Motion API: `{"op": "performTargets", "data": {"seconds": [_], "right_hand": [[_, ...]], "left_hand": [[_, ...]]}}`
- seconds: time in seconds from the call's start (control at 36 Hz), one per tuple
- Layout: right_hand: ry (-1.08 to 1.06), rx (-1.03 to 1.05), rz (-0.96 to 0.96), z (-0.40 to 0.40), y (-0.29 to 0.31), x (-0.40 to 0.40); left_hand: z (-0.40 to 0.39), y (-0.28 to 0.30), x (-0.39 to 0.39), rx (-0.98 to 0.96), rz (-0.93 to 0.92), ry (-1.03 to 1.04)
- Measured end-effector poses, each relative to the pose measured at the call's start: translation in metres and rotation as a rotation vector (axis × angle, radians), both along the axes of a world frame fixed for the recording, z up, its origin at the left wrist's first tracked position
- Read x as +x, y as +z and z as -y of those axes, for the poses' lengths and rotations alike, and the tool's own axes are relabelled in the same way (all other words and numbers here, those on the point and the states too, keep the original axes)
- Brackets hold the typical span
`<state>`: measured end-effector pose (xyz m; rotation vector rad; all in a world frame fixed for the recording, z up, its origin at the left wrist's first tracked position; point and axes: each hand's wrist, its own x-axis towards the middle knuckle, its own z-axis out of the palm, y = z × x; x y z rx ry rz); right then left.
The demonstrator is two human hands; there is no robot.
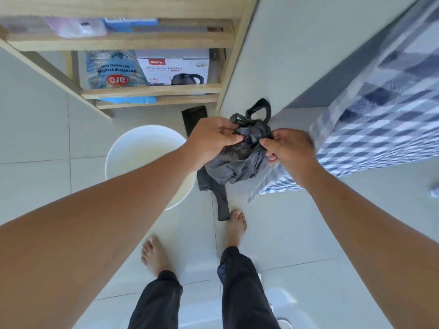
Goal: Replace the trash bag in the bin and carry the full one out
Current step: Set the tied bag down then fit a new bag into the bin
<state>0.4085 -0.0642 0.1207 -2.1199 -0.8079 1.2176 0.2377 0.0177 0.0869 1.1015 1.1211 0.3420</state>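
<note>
Round white plastic bin [133, 160] stands unlined on the tiled floor. Above its right edge: crumpled black plastic trash bag [237, 162], held mid-air. Left hand [209, 141] and right hand [288, 148] fingers pinched closed on its neck, probably knotting the handles for carrying.

The single head view looks steeply down, close over both forearms, at the tiled floor [285, 233].
</note>
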Motion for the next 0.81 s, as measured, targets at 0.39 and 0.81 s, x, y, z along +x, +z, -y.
{"op": "performTargets", "data": {"seconds": [0.39,0.81], "right_hand": [[0.105,-0.251,0.453,0.045,-0.154,0.035],[-0.162,-0.226,0.666,0.059,-0.256,0.057]], "left_hand": [[0.043,-0.151,0.042,0.011,-0.299,-0.168],[0.093,-0.274,0.045,-0.146,-0.386,0.034]]}}
